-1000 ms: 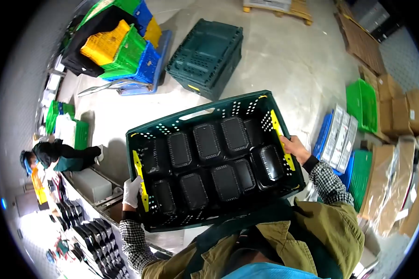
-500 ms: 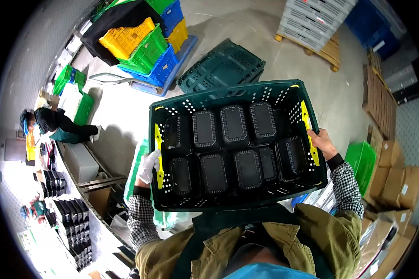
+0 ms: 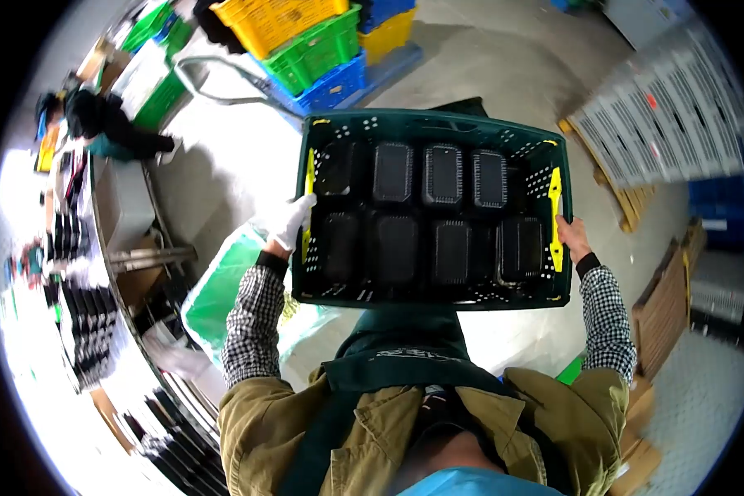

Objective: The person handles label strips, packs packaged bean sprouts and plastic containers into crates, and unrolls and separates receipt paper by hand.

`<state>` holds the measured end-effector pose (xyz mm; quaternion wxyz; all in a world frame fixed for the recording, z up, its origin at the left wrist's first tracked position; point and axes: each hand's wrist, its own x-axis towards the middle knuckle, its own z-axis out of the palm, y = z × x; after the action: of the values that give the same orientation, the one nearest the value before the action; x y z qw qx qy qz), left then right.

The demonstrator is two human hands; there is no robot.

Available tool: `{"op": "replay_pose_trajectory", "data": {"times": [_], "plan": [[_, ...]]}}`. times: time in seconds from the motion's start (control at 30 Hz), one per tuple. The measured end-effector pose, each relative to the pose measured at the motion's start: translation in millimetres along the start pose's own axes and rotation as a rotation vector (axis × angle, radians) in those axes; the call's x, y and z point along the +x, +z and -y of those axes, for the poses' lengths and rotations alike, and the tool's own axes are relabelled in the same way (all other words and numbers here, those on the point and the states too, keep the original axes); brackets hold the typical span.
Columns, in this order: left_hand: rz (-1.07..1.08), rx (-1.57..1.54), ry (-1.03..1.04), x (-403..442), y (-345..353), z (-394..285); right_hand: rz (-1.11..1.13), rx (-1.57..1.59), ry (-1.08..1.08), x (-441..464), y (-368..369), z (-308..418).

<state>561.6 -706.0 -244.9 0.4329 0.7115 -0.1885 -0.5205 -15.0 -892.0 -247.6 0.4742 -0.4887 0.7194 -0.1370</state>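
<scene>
Both my hands carry a dark green plastic crate [image 3: 430, 121] in front of my body. My left hand [image 3: 288, 221], in a white glove, is closed on the yellow handle [image 3: 309, 186] at the crate's left end. At the other end, my bare right hand [image 3: 574, 237] grips the second yellow handle [image 3: 555, 219]. Inside the crate, black lidded plastic food containers [image 3: 443, 175] stand in two rows. Their contents cannot be made out. The fingers of both hands are partly hidden by the crate walls.
Ahead stand stacked yellow, green and blue crates [image 3: 310, 62] on a cart with a metal handle [image 3: 223, 99]. Grey stacked crates [image 3: 657, 116] rest on a pallet at right. A co-worker [image 3: 107, 124] stands by the long table at left. A green-and-white bag [image 3: 215, 289] lies near my left arm.
The view has turned and shifted, so the grey stack sits closer on the right. The crate, still held by both hands, now covers most of the dark green crate on the floor.
</scene>
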Motion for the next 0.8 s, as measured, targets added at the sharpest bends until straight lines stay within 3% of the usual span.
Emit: {"op": "replay_pose_trajectory", "data": {"times": [0.1, 0.13, 0.17, 0.2, 0.3, 0.33, 0.37, 0.4, 0.43, 0.47, 0.5, 0.53, 0.57, 0.6, 0.63, 0.67, 0.73, 0.8], "plan": [[0.019, -0.068, -0.002, 24.6, 27.5, -9.2, 0.040, -0.175, -0.098, 113.7, -17.7, 41.5], [-0.003, -0.147, -0.047, 35.6, 37.1, -8.1, 0.166, 0.062, -0.143, 133.1, -23.4, 62.6], [0.050, 0.063, 0.190, 58.0, 29.8, 19.0, 0.216, 0.056, -0.182, 140.9, -23.2, 95.2], [0.125, 0.495, 0.528, 83.4, 27.4, 39.6, 0.112, -0.262, -0.159, 179.9, -23.3, 120.9], [-0.075, 0.547, 0.837, 101.2, 76.0, 63.6, 0.208, -0.149, -0.298, 280.1, -37.0, 131.8], [-0.049, 0.297, 0.514, 106.1, 93.5, 53.5, 0.230, -0.308, -0.261, 360.7, -45.1, 119.6], [-0.097, 0.018, 0.209, 112.1, 110.9, 43.8, 0.216, -0.244, -0.316, 411.0, -41.9, 107.1], [-0.212, -0.070, 0.028, 129.4, 124.5, 38.0, 0.201, -0.234, -0.427, 401.3, -28.3, 127.8], [-0.287, -0.038, -0.006, 125.7, 130.8, 16.8, 0.153, -0.406, -0.477, 421.2, -21.9, 135.8], [-0.343, -0.010, -0.044, 116.1, 143.2, -6.5, 0.095, -0.340, -0.180, 407.9, -17.5, 161.6], [-0.444, -0.002, -0.028, 122.3, 145.5, 0.0, 0.120, -0.418, -0.079, 417.5, -4.5, 167.6], [-0.529, 0.009, 0.004, 122.5, 143.9, -2.8, 0.060, -0.538, -0.074, 406.5, -3.2, 174.6], [-0.656, 0.057, 0.032, 105.2, 141.5, -21.6, 0.053, -0.868, -0.416, 442.8, -16.7, 157.0], [-0.750, 0.164, 0.089, 95.4, 137.5, -19.2, 0.009, -0.952, -0.323, 375.5, -10.1, 193.7], [-0.787, 0.095, 0.098, 77.1, 135.3, -19.8, -0.037, -0.910, -0.392, 423.9, -19.4, 172.7], [-0.822, 0.026, 0.109, 55.6, 134.9, -16.7, -0.043, -0.793, -0.374, 421.8, -25.0, 183.2], [-0.847, 0.029, 0.076, 4.3, 137.0, -3.6, -0.432, -0.588, -0.493, 392.9, -14.5, 205.1], [-0.885, 0.132, 0.044, -63.1, 143.1, 10.8, -0.483, -0.466, -0.568, 364.3, 7.8, 237.4]]}}
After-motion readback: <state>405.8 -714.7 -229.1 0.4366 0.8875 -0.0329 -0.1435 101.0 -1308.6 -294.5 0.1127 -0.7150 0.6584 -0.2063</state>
